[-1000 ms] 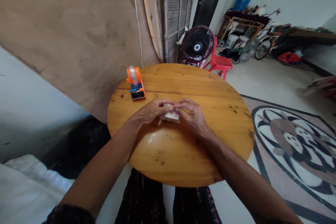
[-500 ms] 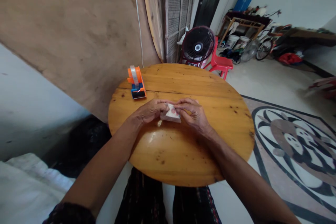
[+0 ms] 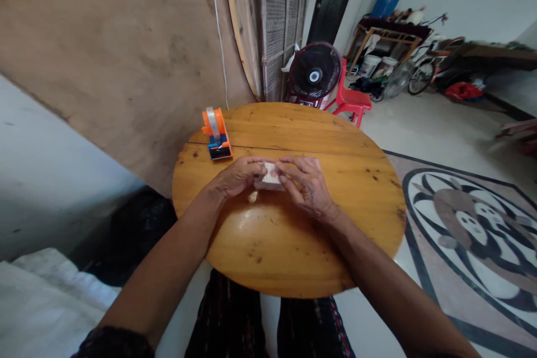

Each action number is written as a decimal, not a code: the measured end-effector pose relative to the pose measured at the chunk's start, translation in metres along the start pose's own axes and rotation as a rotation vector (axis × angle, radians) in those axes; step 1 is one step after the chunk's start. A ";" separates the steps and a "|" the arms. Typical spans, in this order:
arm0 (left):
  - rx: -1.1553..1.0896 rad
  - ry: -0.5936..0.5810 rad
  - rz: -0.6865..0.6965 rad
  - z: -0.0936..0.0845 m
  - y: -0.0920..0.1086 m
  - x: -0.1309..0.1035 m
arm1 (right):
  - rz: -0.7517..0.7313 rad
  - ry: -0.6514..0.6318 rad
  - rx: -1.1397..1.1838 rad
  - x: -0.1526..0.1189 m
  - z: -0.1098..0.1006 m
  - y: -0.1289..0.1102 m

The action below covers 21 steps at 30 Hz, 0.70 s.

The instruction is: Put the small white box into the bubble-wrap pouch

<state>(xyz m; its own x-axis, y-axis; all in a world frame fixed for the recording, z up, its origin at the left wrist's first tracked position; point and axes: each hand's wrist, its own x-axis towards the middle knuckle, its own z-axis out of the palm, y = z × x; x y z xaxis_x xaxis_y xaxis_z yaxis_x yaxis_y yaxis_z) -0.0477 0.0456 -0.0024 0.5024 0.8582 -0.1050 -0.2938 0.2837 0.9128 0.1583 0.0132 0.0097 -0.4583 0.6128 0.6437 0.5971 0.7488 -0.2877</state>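
A small whitish box (image 3: pixel 269 178) with pinkish marks on its top is between my two hands, above the middle of the round wooden table (image 3: pixel 268 246). My left hand (image 3: pixel 240 176) grips its left end, thumb on top. On the right end, my right hand (image 3: pixel 308 183) has its fingers and thumb closed round the box. An orange and blue tape dispenser (image 3: pixel 218 134) with a roll of clear tape stands near the table's back left edge, beyond my left hand.
A brown board (image 3: pixel 126 39) leans at the left beside the table. Behind the table are a dark fan (image 3: pixel 315 74) and a red chair (image 3: pixel 351 99). Black bags (image 3: pixel 140 224) lie at the lower left.
The box has turned slightly and now sits more level between my hands. My right hand has shifted a little over its right end.
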 end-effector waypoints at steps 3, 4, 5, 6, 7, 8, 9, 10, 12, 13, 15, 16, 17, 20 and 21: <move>0.008 0.010 0.024 0.000 0.002 -0.002 | 0.100 0.108 0.110 0.000 -0.005 0.001; 0.017 0.009 0.034 0.001 0.003 -0.003 | 0.142 0.124 0.161 0.000 -0.006 0.002; 0.031 0.009 0.045 0.002 0.004 -0.004 | 0.183 0.118 0.219 0.001 -0.007 0.003; 0.045 0.009 0.060 0.003 0.005 -0.005 | 0.223 0.089 0.283 0.001 -0.008 0.004; 0.055 0.008 0.074 0.004 0.006 -0.006 | 0.257 0.042 0.348 0.001 -0.008 0.004; 0.061 0.008 0.087 0.005 0.006 -0.006 | 0.284 -0.011 0.404 0.001 -0.008 0.005; 0.060 0.011 0.102 0.005 0.007 -0.007 | 0.304 -0.062 0.445 0.000 -0.007 0.004; 0.054 0.016 0.116 0.005 0.007 -0.007 | 0.315 -0.102 0.466 0.000 -0.005 0.004; 0.042 0.025 0.138 0.005 0.007 -0.006 | 0.297 -0.127 0.453 -0.001 -0.002 0.003; 0.039 0.027 0.147 0.005 0.007 -0.006 | 0.274 -0.115 0.425 -0.002 0.001 0.003; 0.041 0.030 0.153 0.004 0.006 -0.005 | 0.217 -0.074 0.357 -0.003 0.005 0.004; 0.041 0.029 0.148 0.004 0.005 -0.005 | 0.189 -0.052 0.327 -0.003 0.006 0.005; 0.038 0.028 0.143 0.003 0.004 -0.004 | 0.165 -0.038 0.302 -0.003 0.008 0.006; 0.008 0.012 0.123 0.001 0.002 -0.002 | 0.134 -0.022 0.251 -0.003 0.009 0.009; -0.004 0.006 0.121 0.001 0.001 -0.002 | 0.143 -0.023 0.237 -0.003 0.009 0.009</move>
<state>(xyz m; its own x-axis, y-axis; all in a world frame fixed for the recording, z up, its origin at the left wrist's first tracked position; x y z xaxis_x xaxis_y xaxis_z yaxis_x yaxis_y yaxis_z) -0.0481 0.0440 -0.0004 0.4580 0.8889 0.0031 -0.3548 0.1797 0.9175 0.1590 0.0201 -0.0017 -0.3968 0.7198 0.5697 0.4874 0.6911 -0.5337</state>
